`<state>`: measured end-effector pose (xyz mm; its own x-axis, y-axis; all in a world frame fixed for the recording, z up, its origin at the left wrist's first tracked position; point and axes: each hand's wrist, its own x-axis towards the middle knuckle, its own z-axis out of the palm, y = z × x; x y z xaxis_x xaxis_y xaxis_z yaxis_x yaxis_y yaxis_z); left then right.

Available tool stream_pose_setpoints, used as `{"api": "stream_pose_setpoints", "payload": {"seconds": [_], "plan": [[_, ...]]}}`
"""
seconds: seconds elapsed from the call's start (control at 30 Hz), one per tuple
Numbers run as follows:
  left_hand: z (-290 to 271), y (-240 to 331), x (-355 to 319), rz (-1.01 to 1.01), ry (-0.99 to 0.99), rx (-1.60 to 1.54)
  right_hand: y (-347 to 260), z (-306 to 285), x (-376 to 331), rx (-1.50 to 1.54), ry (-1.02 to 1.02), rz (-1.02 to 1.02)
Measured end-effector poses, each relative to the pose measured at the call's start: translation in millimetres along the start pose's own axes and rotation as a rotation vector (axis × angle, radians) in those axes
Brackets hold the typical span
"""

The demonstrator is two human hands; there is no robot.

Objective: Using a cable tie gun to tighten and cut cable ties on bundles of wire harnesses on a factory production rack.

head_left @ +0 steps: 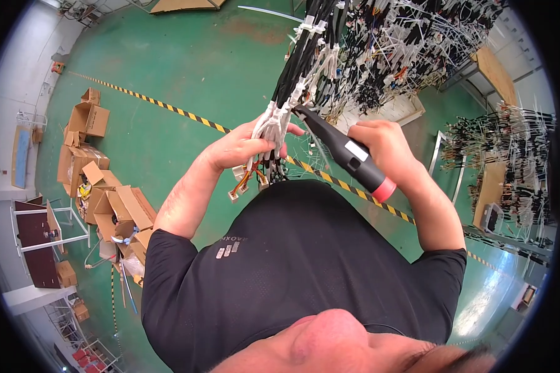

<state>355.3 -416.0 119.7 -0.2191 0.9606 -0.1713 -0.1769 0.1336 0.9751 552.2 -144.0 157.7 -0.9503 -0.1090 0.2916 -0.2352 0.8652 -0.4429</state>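
Note:
My left hand point(235, 149) is closed around the white-wrapped branches of a wire harness point(292, 73), whose black strands run up and away from me. Below that hand dangle loose wire ends with small white connectors point(238, 185), some on orange and brown wires. My right hand point(387, 148) grips a black handheld power tool point(337, 142) with a tapered nose and a red end cap. The tool's tip meets the harness, or lies right beside it, just above my left hand; the exact contact is too small to tell.
A dense mass of hanging harnesses and white cable ties point(386, 62) fills the far right, with another rack of harnesses point(504, 149) farther right. Open cardboard boxes point(121, 208) stand at left. Black-and-yellow tape point(168, 107) crosses the green floor point(149, 68).

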Motion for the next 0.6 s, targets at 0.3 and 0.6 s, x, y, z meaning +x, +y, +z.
{"api": "stream_pose_setpoints", "payload": {"seconds": [0.3, 0.6], "plan": [[-31, -33, 10, 0.134, -0.031, -0.234, 21, 6, -17, -0.281, 0.238, -0.070], [-21, -26, 22, 0.085, 0.074, -0.142, 36, 55, -30, -0.087, 0.304, 0.008]]}}
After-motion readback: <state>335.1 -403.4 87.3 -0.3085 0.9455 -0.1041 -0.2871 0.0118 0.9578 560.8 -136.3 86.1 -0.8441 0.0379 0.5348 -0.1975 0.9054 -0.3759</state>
